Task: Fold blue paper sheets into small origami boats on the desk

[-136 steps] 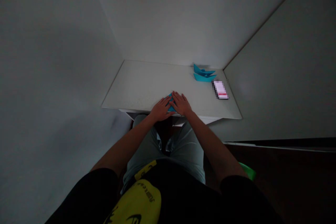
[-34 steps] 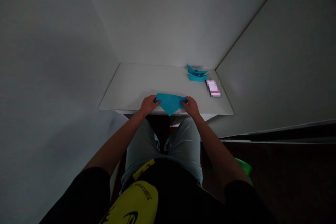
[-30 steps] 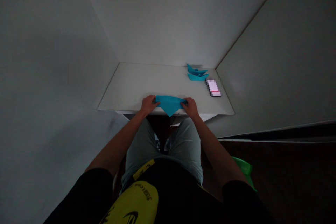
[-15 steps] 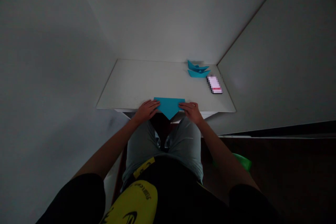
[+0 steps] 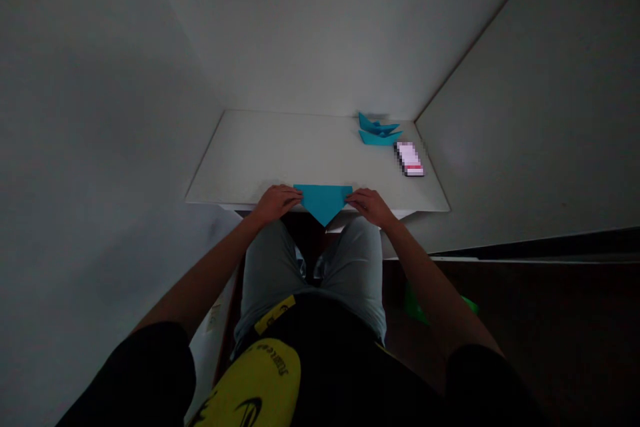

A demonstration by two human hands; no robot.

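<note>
A blue folded paper [image 5: 324, 201] lies at the front edge of the white table, its straight edge away from me and its point hanging over the edge towards my lap. My left hand [image 5: 278, 201] pinches its left corner between closed fingers. At the right corner, my right hand [image 5: 369, 204] has its fingers closed on the paper too. Two blue paper boats [image 5: 380, 139] stand close together at the back right of the table.
A phone [image 5: 410, 159] with a lit, blurred screen lies on the white table [image 5: 280, 147], just in front of the boats. Walls rise behind the table and on both sides. Something green [image 5: 416, 303] is low at the right, partly behind my right arm.
Both hands have shifted slightly outward to the paper's corners, and their fingers have drawn together there. The paper has hardly moved.
</note>
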